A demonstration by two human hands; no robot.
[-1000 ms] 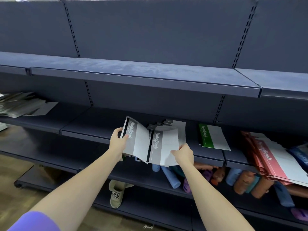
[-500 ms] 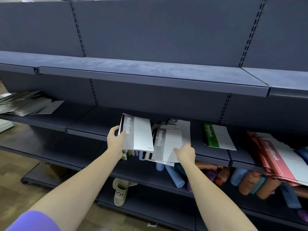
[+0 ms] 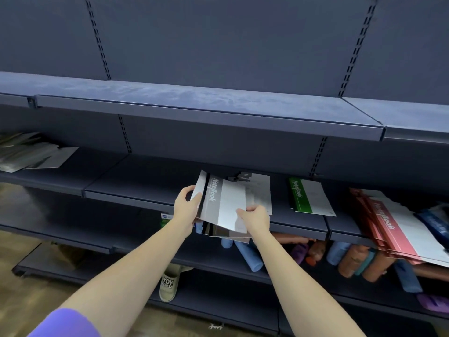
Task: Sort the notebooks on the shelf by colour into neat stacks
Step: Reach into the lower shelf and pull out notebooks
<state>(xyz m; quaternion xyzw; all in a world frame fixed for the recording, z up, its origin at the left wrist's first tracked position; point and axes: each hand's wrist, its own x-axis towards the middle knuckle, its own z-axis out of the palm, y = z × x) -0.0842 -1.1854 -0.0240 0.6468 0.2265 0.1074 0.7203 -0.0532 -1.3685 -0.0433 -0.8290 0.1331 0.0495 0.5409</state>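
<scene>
We now clamp both hands, left hand (image 3: 185, 207) and right hand (image 3: 255, 218), on merged grey notebooks (image 3: 223, 206); grey stack forming, needs squaring

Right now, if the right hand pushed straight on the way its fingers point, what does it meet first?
The right hand already grips the grey notebooks at their near right corner. Pushed further up and left, it would press into that same stack, towards the left hand. Depth is unclear.

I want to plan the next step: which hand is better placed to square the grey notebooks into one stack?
Probably the left hand: it grips the grey notebooks by their spine edge, so it can push them level. The right hand holds the front corner and steadies them.
</scene>
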